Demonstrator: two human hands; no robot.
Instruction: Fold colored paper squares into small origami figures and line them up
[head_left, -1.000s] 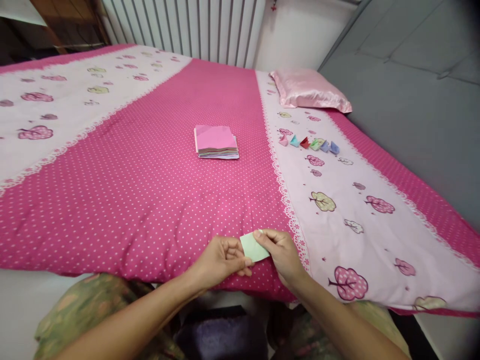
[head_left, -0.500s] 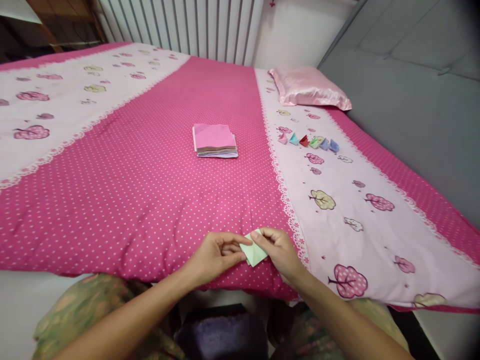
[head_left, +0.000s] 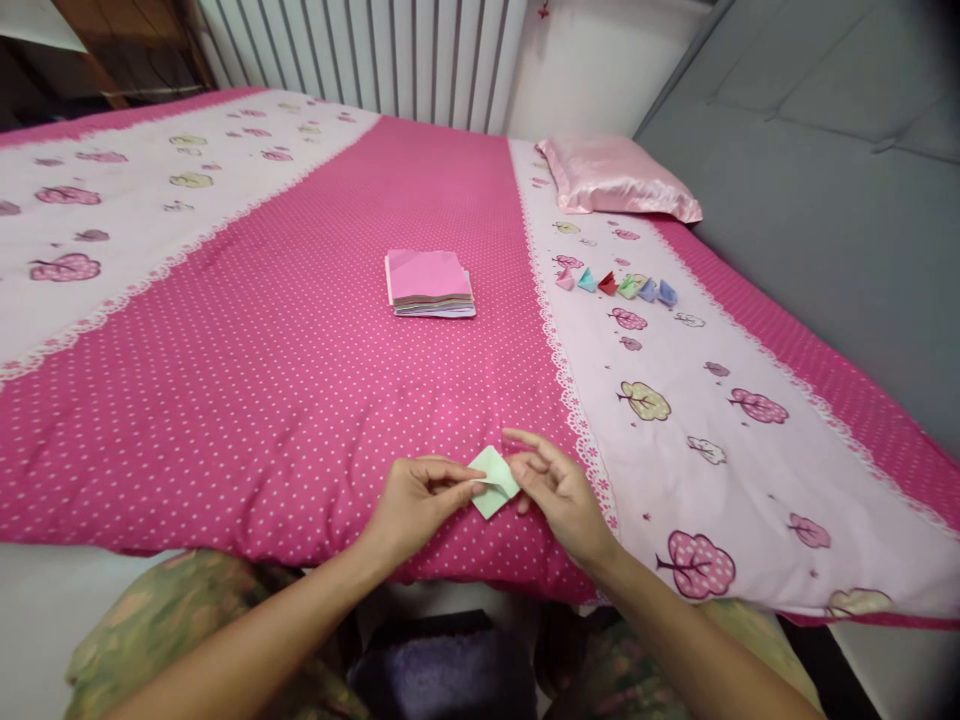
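Observation:
A small pale green folded paper (head_left: 492,494) is held just above the front of the bed, one corner pointing up. My left hand (head_left: 412,505) pinches its left corner between thumb and fingers. At the paper's right corner is my right hand (head_left: 562,495), its index finger stretched out and its fingers apart. The right thumb tip lies by that corner; whether it presses on the paper I cannot tell. Creases run across the paper's middle.
A stack of coloured square paper (head_left: 429,278), pink on top, lies mid-bed on the pink dotted bedspread (head_left: 300,370). Several small folded paper pieces (head_left: 607,284) stand in a row to the right. Behind them rests a pink pillow (head_left: 619,178), beside a grey headboard (head_left: 810,200).
The green paper has shifted slightly left and up and turned a little. My right hand has loosened from its face, the index finger lifting away, while my left hand keeps its pinch.

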